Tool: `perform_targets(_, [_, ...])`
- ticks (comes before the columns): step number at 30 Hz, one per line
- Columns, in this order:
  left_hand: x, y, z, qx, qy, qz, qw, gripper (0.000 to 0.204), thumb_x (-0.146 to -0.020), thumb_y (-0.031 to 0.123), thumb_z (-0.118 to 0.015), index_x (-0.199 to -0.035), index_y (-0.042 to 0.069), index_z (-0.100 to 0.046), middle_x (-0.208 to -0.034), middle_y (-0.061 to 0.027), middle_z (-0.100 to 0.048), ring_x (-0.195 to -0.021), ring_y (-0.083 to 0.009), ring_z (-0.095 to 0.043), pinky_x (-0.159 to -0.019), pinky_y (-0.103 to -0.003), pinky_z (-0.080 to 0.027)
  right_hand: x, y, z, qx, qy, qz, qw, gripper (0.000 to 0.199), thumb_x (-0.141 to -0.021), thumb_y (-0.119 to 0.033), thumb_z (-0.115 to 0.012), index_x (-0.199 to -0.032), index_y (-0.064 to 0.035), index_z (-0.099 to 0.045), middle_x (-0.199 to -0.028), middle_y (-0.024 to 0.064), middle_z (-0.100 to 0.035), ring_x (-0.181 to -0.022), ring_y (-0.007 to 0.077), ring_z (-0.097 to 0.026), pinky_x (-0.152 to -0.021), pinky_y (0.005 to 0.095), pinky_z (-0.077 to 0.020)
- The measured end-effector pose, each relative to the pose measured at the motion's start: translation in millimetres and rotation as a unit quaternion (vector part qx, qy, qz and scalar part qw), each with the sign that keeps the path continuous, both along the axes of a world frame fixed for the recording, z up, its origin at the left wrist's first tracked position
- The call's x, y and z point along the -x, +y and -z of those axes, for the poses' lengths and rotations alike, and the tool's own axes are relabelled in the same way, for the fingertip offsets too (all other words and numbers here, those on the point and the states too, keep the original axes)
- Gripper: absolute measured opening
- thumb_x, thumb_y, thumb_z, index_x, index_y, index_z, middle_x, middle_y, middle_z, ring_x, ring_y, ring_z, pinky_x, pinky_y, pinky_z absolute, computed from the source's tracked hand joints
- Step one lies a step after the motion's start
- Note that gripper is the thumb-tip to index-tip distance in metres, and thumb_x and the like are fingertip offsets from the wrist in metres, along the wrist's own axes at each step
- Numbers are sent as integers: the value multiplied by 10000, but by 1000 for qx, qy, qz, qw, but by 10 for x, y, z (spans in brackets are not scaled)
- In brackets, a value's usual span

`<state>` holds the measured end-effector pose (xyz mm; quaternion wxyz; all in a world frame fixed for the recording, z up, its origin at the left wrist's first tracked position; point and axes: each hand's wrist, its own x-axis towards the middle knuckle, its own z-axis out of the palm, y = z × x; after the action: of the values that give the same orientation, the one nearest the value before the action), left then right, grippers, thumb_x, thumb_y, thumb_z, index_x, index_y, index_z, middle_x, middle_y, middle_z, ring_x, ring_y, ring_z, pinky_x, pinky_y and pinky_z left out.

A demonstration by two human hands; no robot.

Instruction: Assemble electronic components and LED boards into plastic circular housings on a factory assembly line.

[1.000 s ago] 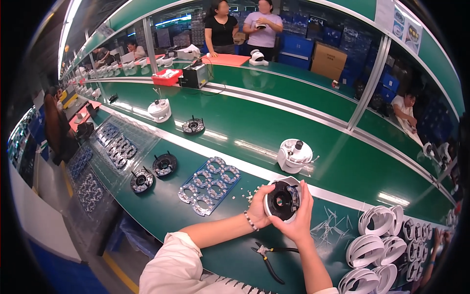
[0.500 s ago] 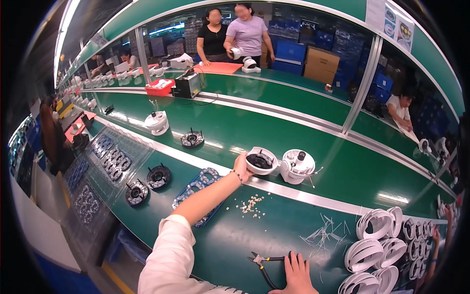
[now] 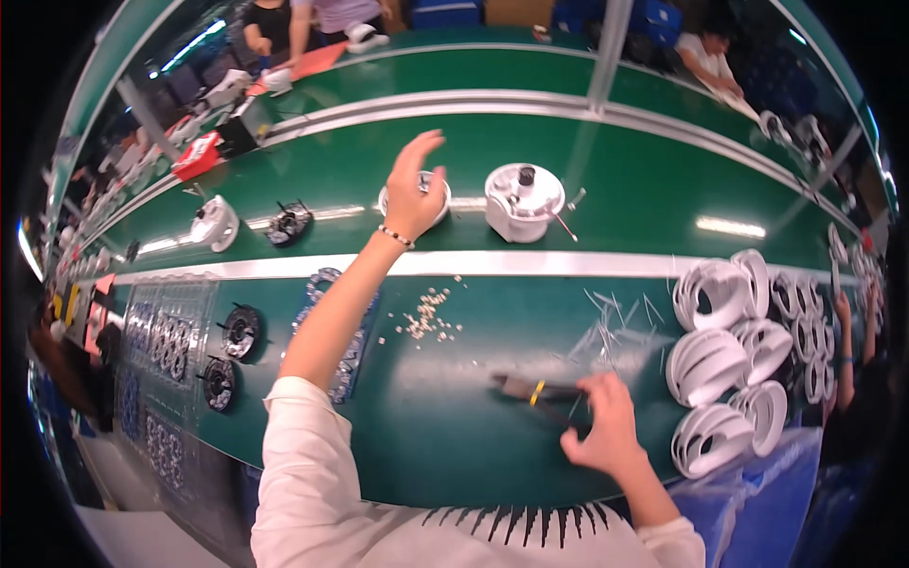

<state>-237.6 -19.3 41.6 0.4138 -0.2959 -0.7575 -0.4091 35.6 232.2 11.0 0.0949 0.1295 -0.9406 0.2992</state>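
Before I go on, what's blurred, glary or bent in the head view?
Head view: the pliers and right hand look smeared, probably by motion; the white housing is fairly crisp; bright glare streaks the green surface; the far rail bows, fisheye-style, and the corners fall to black.

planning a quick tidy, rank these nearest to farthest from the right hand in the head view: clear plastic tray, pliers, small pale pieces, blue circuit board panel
1. Pliers: just left of the right hand
2. Small pale pieces: farther left and forward
3. Blue circuit board panel: left of those pieces
4. Clear plastic tray: farthest left
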Motion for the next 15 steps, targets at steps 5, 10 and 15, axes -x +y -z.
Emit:
perform_targets(5, [-127, 911, 63, 261, 20, 220, 940, 284, -639, 19, -596, -919, 44, -557, -992, -103, -569, -975, -274, -524, -878, -375, -409, 343, 216, 96, 522, -84, 51, 848, 644, -627, -157, -712, -1160, 8, -390, -967, 53, -491, -828, 114, -476, -757, 257, -398])
perform_targets(10, [168, 1312, 214, 254, -102, 196, 942, 278, -633, -58, -477, -869, 39, -585, -1067, -100, -560, -1019, -274, -503, -894, -366, -400, 731, 511, 91, 578, -94, 87, 806, 570, -699, -58, -646, -1205, 36, -401, -1023, 79, -507, -778, 89, -492, -710, 221, -420])
perform_targets(15, [582, 1451, 202, 341, -66, 124, 929, 281, -704, 43, -534, -968, 91, -617, -1172, -95, -509, -1162, -290, -400, -945, -447, -350, 1244, 897, 117, 321, -40, 174, 930, 702, -574, -196, -755, -1164, 63, -475, -938, 55, -557, -749, 85, -478, -689, 231, -428])
